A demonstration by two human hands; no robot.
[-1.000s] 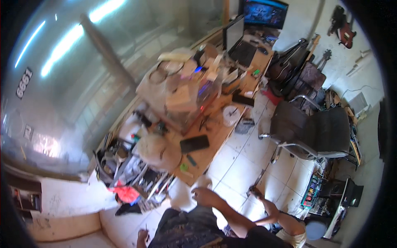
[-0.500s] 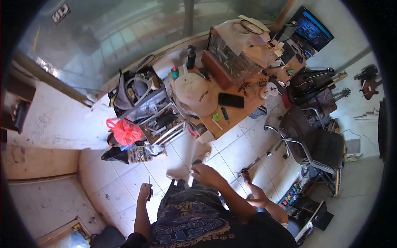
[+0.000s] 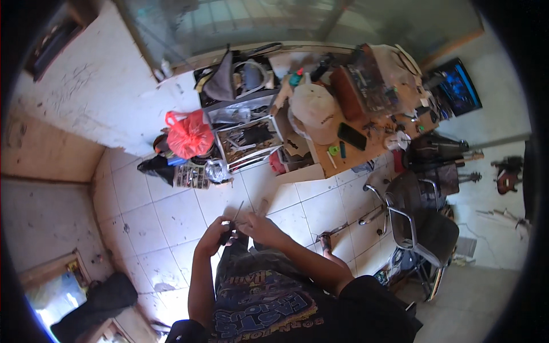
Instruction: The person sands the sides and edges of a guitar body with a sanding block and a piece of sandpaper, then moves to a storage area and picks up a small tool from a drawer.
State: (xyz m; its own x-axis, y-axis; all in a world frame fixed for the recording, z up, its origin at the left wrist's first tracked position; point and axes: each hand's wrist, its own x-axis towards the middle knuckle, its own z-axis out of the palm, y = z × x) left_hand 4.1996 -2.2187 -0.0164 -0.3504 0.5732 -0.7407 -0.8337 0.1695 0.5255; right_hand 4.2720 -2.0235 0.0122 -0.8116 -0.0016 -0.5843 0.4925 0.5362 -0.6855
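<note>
In front of my body, my left hand (image 3: 214, 235) is wrapped round the dark handle of a screwdriver (image 3: 239, 210), whose thin shaft points up and away. My right hand (image 3: 260, 230) is right beside it, fingers bent and pressed together close to the tool. Whatever those fingers hold is too small or hidden to name. Both hands hang over the tiled floor (image 3: 171, 220), at the front of my dark printed shirt.
Ahead stands a wooden workbench (image 3: 343, 164) bearing a cap (image 3: 313, 111) and a phone (image 3: 351, 136). An open drawer unit (image 3: 251, 163) and a red plastic bag (image 3: 189, 134) are left of it. At right are an office chair (image 3: 420, 211) and another person's leg (image 3: 327, 246).
My left hand has come inward and up with the screwdriver, and my right hand now meets it. The view has turned, so the bench and bag appear shifted.
</note>
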